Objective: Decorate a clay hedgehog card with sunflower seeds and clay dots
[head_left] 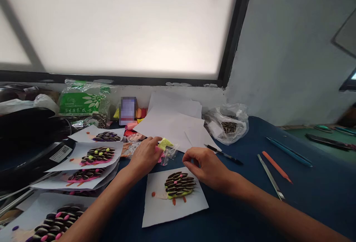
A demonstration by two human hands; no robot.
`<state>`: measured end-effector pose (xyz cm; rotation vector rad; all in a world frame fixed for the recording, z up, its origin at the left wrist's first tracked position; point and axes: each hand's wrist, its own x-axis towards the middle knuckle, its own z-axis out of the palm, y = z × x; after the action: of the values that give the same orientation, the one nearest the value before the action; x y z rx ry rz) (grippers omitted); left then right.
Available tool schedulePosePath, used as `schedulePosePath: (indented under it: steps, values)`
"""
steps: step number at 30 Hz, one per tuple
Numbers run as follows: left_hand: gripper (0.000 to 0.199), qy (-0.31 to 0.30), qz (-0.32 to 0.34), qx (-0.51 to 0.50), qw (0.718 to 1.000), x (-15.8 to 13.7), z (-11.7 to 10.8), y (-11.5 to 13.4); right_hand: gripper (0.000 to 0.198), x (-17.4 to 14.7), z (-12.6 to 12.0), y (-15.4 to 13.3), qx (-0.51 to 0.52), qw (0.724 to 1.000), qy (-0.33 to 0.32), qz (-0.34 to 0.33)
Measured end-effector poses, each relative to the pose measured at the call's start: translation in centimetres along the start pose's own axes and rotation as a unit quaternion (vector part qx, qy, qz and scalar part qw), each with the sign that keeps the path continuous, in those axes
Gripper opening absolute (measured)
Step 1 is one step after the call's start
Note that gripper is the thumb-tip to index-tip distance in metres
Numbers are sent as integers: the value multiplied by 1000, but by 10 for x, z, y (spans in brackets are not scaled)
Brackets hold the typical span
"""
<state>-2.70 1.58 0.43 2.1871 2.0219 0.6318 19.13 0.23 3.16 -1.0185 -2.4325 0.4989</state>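
Note:
My left hand (145,154) is closed at a lump of pink modelling clay (159,154), its thumb mostly hidden. Beside that lump lie a yellow clay packet (165,143) and crumpled clear plastic (168,155). Over the upper right corner of a white card (158,216), my right hand (207,166) has its fingers curled and thumb and forefinger pinched. Whatever may be between them is too small to make out. On the card is a hedgehog picture (180,186) with sunflower-seed spines, a yellow-green clay edge, brown feet and nose, and pink dots among the seeds.
Several seed hedgehog cards (97,156) overlap at left. White paper (172,123) lies behind my hands, a black pen (224,154) at its edge. A seed bag (229,127) stands near the wall. An orange tool (276,167), tweezers (271,177) and blue tool (289,151) lie right.

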Motion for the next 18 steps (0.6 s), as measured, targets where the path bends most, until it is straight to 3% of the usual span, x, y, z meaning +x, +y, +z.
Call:
schedulePosePath:
  steps: [6, 11, 15, 18]
  values:
    - [33, 21, -25, -47, 998, 0, -2, -6, 13, 3, 6, 16, 32, 998, 29, 34]
    - [24, 37, -24, -160, 986, 5, -8, -3, 16, 3, 5, 21, 76, 994, 57, 45]
    - [31, -3, -17, -267, 963, 3, -12, 8, 20, 4, 5, 18, 144, 986, 56, 56]
    - [32, -62, -37, -386, 919, -1, -14, 19, 18, 5, 4, 14, 221, 969, 44, 100]
